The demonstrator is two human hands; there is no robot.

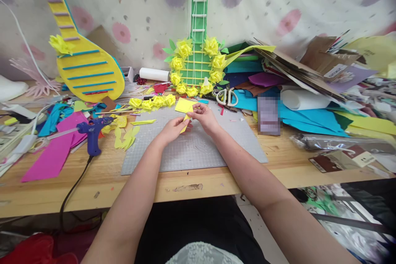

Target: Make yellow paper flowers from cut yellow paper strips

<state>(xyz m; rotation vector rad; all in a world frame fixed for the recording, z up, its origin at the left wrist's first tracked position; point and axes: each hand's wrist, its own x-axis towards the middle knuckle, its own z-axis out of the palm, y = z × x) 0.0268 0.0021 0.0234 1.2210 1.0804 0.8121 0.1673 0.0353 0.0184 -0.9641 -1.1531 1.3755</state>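
Note:
Over the grey cutting mat [198, 154], my left hand [172, 130] and my right hand [205, 119] come together on a small strip of yellow paper [186, 118]. Both sets of fingers pinch it, and its lower end pokes out under my left fingertips. Just beyond them is a yellow paper square [183, 105]; whether it touches the right fingers I cannot tell. To the left on the mat lies a folded yellow strip [144, 122]. Behind it sits a row of yellow paper flowers [151, 102].
A blue glue gun [93, 135] with its cord stands left, by magenta paper [51, 156]. White-handled scissors [227, 97] lie behind the mat. A yellow paper guitar [89, 64] and a green one [199, 20] lean at the back. Paper and cardboard [297, 60] crowd the right.

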